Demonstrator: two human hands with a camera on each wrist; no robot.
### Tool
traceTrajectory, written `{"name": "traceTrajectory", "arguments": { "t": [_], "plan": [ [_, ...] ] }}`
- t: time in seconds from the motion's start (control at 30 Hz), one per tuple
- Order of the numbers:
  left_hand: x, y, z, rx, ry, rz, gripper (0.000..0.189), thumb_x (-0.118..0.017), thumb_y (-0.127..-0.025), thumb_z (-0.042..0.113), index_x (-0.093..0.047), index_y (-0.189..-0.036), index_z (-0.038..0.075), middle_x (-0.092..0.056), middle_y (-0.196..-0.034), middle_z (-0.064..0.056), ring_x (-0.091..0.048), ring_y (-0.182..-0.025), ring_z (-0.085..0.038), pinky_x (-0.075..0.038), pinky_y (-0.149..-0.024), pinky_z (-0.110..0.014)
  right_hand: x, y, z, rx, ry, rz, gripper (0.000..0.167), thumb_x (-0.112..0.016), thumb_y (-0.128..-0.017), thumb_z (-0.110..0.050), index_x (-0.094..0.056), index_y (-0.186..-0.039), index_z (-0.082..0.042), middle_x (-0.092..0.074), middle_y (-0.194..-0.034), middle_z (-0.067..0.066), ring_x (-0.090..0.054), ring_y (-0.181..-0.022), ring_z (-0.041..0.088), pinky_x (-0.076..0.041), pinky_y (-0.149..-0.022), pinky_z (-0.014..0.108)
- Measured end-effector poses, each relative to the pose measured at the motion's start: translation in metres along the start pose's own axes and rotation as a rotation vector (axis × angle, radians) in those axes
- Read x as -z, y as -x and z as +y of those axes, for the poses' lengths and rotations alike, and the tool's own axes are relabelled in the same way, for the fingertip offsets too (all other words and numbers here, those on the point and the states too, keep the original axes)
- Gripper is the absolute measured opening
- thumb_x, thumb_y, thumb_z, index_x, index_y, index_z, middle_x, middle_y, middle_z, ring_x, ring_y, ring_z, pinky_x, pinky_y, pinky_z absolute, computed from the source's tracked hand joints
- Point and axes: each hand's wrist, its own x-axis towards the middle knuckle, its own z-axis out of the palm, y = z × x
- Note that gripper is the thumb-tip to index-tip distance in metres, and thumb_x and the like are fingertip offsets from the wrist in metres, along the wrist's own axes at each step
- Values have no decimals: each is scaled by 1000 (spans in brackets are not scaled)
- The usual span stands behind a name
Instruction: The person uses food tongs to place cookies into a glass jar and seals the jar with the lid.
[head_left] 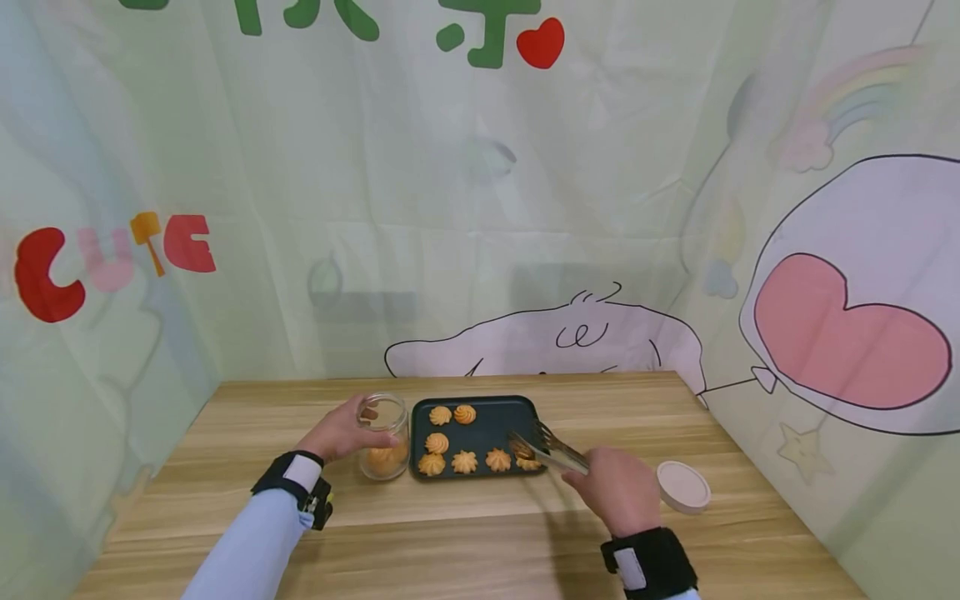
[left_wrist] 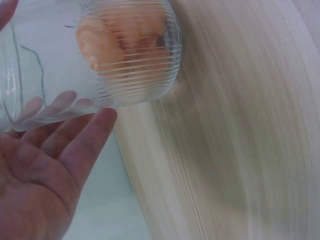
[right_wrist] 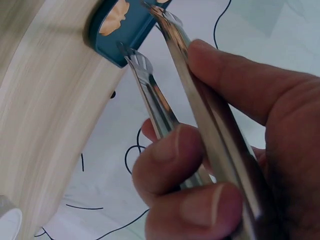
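A clear ribbed glass jar (head_left: 397, 421) with several golden piped cookies (left_wrist: 100, 42) at its bottom stands upright left of a dark tray. My left hand (head_left: 341, 431) grips the jar from its left side, thumb in front and fingers behind. On the tray (head_left: 491, 425) lie several swirl-shaped cookies (head_left: 464, 462), mostly along the left and front. My right hand (head_left: 621, 490) holds metal tongs (head_left: 566, 457). Their spread tips (right_wrist: 132, 55) are over the tray's right front corner, overlapping a cookie (head_left: 528, 460) there in the head view. Nothing shows between the tips in the right wrist view.
A round pale lid (head_left: 683, 487) lies on the wooden table (head_left: 450, 542), to the right of my right hand. Behind the table and at both sides hangs a printed cloth (head_left: 420, 183) with cartoon drawings.
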Motion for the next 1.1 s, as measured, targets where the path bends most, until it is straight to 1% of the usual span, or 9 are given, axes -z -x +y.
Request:
{"name": "traceTrajectory", "arguments": {
  "t": [0.17, 0.3, 0.43, 0.67, 0.77, 0.93, 1.1],
  "plan": [
    [0, 1, 1, 0, -5, 0, 101, -88, -83, 38, -32, -156, -4, -51, -148, -32, -50, -136, -53, -47, -108, -61, 1, 1, 2, -26, 1, -52, 32, -81, -86, -39, -67, -69, -16, -50, -59, -3, -49, -55, 17, -32, -48, 30],
    [0, 0, 1, 3, 0, -1, 102, -88, -82, 39, -32, -156, -4, -51, -148, -32, -49, -137, -52, -47, -109, -61, 0, 2, 5, -34, -7, -67, 29, -83, -85, -39, -69, -72, -16, -50, -60, -3, -49, -56, 17, -32, -48, 31],
    [0, 1, 2, 4, 4, -3, 102, -88, -82, 39, -32, -156, -4, -50, -148, -33, -49, -137, -53, -46, -109, -61, -4, 1, 6, -34, -7, -53, 26, -83, -85, -38, -73, -77, -16, -51, -61, -3, -49, -57, 18, -33, -49, 32],
    [-1, 0, 0, 4, 13, -5, 102, -88, -82, 38, -32, -156, -4, -51, -148, -32, -49, -136, -52, -47, -108, -61, -23, -5, 5, -28, -14, 23, 25, -81, -87, -39, -73, -80, -16, -52, -60, -3, -50, -54, 18, -34, -47, 33],
    [-1, 1, 1, 3, 13, -3, 101, -88, -82, 38, -33, -155, -4, -51, -147, -32, -50, -136, -53, -48, -107, -61, -27, -6, 4, -30, -28, 37, 25, -81, -87, -38, -75, -83, -15, -52, -61, -2, -50, -54, 17, -35, -46, 33],
    [-1, 2, 2, 6, 10, 0, 100, -88, -82, 37, -33, -155, -4, -51, -148, -32, -50, -136, -53, -48, -108, -61, -28, -6, 2, -50, -32, 11, 25, -81, -88, -38, -77, -90, -13, -54, -64, -1, -51, -57, 18, -36, -48, 33],
    [-1, 2, 2, 5, 4, 1, 100, -88, -83, 37, -33, -155, -5, -51, -148, -32, -49, -136, -53, -48, -107, -61, -26, -5, 2, -40, -13, -4, 29, -81, -88, -38, -79, -98, -12, -57, -66, 0, -52, -59, 19, -37, -49, 33]
  ]
}}
